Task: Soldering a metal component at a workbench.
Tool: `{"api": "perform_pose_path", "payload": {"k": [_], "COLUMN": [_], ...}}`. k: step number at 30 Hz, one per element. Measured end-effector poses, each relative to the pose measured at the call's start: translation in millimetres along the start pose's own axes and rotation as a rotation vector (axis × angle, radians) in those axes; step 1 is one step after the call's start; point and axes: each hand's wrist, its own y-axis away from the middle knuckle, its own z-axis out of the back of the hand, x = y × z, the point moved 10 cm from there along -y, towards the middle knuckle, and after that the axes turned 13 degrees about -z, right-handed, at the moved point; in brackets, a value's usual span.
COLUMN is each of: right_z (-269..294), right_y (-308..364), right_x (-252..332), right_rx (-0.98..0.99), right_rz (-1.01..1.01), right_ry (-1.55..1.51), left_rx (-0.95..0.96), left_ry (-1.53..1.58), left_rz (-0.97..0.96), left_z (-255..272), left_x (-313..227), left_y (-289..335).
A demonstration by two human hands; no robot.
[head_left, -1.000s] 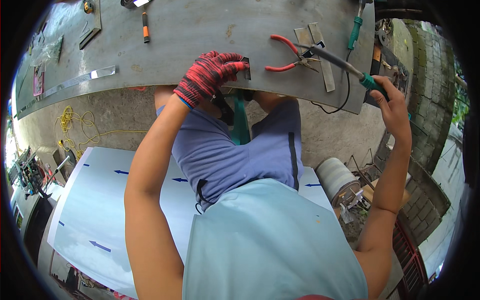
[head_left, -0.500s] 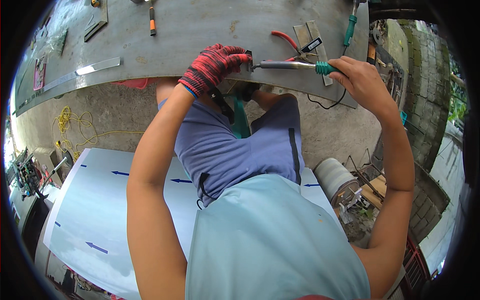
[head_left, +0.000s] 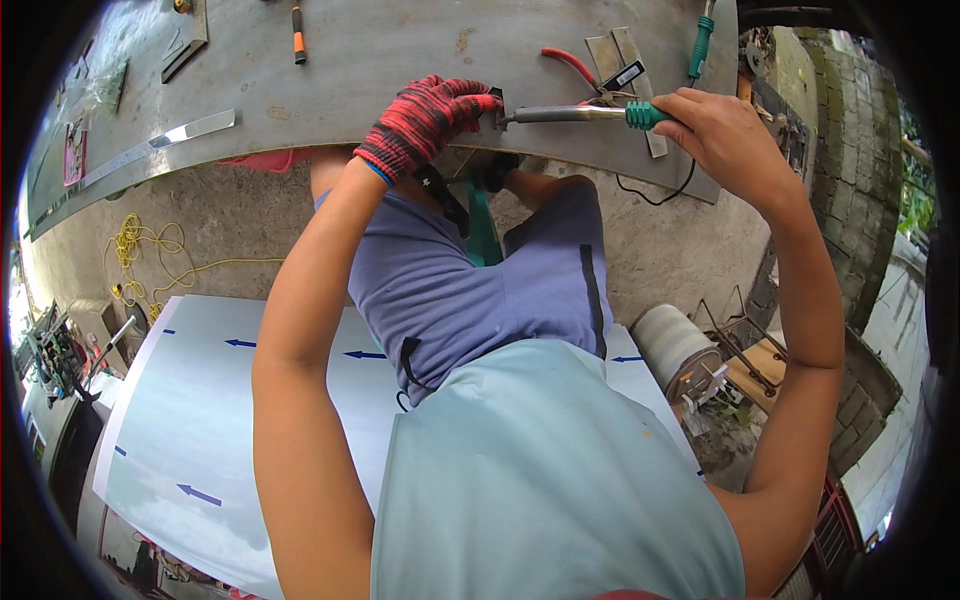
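Observation:
My left hand (head_left: 430,120), in a red and black knit glove, pinches a small dark metal piece (head_left: 498,108) at the near edge of the metal table (head_left: 360,90). My bare right hand (head_left: 715,135) is closed around the ribbed green handle of a soldering iron (head_left: 575,114). The iron lies nearly level, its tip pointing left at the dark piece; whether they touch is too small to tell. Behind the iron lie red-handled pliers (head_left: 568,64) and flat metal strips (head_left: 630,75), with a small black-and-white object (head_left: 624,75) on them.
A second green-handled tool (head_left: 700,48) lies at the table's far right, a black cord (head_left: 660,200) hanging below. An orange-handled tool (head_left: 298,40), a metal square (head_left: 185,55) and a shiny strip (head_left: 195,130) lie leftward. A yellow cord (head_left: 140,250) coils on the floor.
The whole view has shifted slightly. My right hand and the soldering iron sit a little lower against the table, the iron now covering part of the pliers. Both grips are unchanged.

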Motion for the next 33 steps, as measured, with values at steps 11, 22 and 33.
{"api": "perform_pose_path", "payload": {"k": [11,22,33], "right_z": [-2.5,24.4,-67.7], "right_y": [0.8,22.6,-8.8], "right_x": [-2.8,-69.8,-315.6], "right_rx": [-0.022,-0.115,-0.792], "right_rz": [0.012,-0.195,-0.88], "right_ry": [-0.015,-0.348,-0.685], "left_rx": [0.102,-0.02,0.023], "left_ry": [0.111,-0.026,-0.083], "left_rz": [0.074,-0.028,0.005], "left_z": [-9.7,6.7,4.7], "left_x": [10.2,-0.6,-5.0], "left_y": [6.1,6.5,5.8]}}
